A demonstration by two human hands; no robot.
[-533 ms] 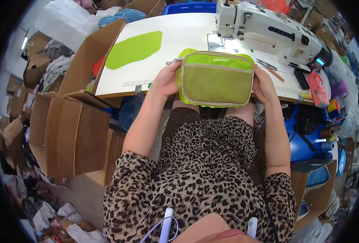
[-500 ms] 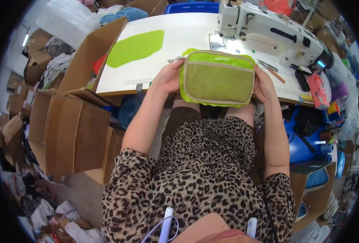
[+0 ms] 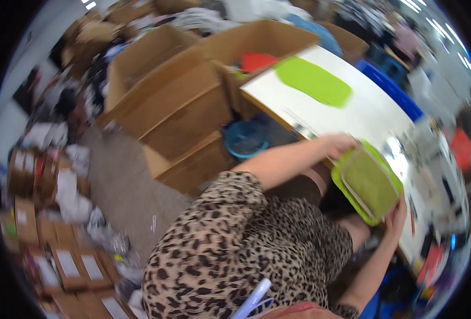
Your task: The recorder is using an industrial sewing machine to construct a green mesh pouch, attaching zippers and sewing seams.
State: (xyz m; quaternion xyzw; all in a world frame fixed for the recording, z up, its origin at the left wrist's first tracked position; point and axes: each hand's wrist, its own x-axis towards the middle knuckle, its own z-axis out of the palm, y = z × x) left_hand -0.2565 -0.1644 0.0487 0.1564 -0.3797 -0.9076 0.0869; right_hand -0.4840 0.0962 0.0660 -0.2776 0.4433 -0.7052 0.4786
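the lime-green mesh pouch [image 3: 367, 182] hangs between both hands at the white table's [image 3: 363, 114] near edge, its long axis slanting from the left hand [image 3: 339, 144], closed on the upper corner, down to the right hand [image 3: 396, 217] gripping the lower end.

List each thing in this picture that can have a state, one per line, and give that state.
Green mesh pouch: held up off the white table, tilted; whether zipped cannot be told.
Left hand: gripping the pouch's upper corner.
Right hand: gripping the pouch's lower edge.
Large cardboard box: open, flaps spread.
Green fabric piece: lying flat on the white table.
Blue basin: upright under the table.
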